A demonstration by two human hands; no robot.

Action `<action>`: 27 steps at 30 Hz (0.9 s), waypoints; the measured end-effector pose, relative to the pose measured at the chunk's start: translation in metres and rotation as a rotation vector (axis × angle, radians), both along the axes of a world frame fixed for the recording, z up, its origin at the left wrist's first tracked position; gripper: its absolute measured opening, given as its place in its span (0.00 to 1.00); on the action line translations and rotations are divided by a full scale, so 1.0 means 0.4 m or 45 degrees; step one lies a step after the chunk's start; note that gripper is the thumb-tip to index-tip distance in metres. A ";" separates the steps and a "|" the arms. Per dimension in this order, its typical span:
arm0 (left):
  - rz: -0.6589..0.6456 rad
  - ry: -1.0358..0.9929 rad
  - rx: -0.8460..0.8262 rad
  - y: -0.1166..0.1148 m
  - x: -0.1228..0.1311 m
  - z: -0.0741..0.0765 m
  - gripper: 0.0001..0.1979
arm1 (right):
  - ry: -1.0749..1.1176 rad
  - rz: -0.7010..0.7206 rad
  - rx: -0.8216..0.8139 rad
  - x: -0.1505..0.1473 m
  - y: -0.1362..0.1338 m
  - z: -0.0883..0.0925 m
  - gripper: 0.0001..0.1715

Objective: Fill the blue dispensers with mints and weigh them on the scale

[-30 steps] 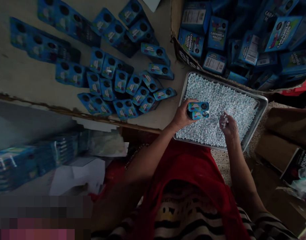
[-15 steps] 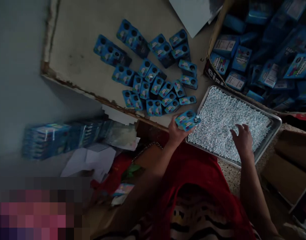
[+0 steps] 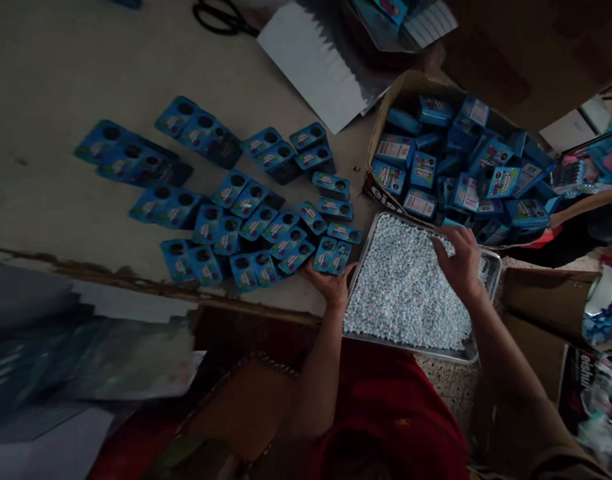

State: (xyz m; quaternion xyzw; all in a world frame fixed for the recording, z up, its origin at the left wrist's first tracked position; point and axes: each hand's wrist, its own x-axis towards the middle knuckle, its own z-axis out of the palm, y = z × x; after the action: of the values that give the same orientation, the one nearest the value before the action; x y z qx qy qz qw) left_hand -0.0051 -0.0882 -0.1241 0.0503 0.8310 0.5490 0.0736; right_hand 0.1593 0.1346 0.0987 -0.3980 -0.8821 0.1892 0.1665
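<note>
In my left hand [image 3: 331,285] are two small blue candy boxes [image 3: 332,256], held side by side with their holed tops up at the table's edge. Pale pellets show in their holes. To the right, my right hand [image 3: 459,260] hovers over the far right part of a metal tray [image 3: 411,349], fingers bent and thumb apart, with nothing visible in it. Small pale blue and white pellets [image 3: 406,287] fill the tray. Several more blue boxes [image 3: 251,200] stand in groups on the table, most with dark round holes in their tops.
Behind the tray a cardboard carton [image 3: 386,110] is heaped with closed blue boxes. White sheets [image 3: 311,73] and black-handled scissors [image 3: 226,20] lie on the table [image 3: 46,73]. At right stand cardboard boxes [image 3: 531,293] on the floor. Blurred packs and papers [image 3: 126,353] are at lower left.
The view has swung to the right. My left hand has brought its two boxes closer to the standing boxes at the table edge. My right hand has shifted toward the tray's far side.
</note>
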 end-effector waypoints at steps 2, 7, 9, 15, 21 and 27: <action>-0.039 -0.044 0.035 0.010 -0.008 0.002 0.53 | 0.028 0.004 -0.076 -0.073 0.114 -0.028 0.14; -0.176 -0.156 0.021 -0.054 -0.001 0.074 0.54 | -0.138 -0.146 -0.281 -0.307 0.369 -0.173 0.17; -0.206 -0.222 0.010 -0.109 0.004 0.117 0.52 | -0.181 -0.212 -0.195 -0.388 0.426 -0.219 0.20; -0.124 -0.364 -0.094 -0.220 -0.044 0.210 0.40 | -0.249 -0.436 -0.234 -0.505 0.439 -0.306 0.41; -0.108 -0.039 -0.188 -0.172 -0.098 0.253 0.30 | -0.092 -0.472 -0.396 -0.494 0.401 -0.303 0.38; -0.260 0.259 -0.517 -0.167 -0.066 0.253 0.29 | -0.369 -0.312 -0.464 -0.504 0.399 -0.267 0.54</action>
State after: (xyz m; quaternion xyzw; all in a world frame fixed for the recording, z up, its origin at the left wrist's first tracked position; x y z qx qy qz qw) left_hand -0.0314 -0.1549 -0.0229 0.1730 0.9181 0.3527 0.0532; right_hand -0.0422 0.2943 -0.0081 -0.5482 -0.7933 0.2645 -0.0143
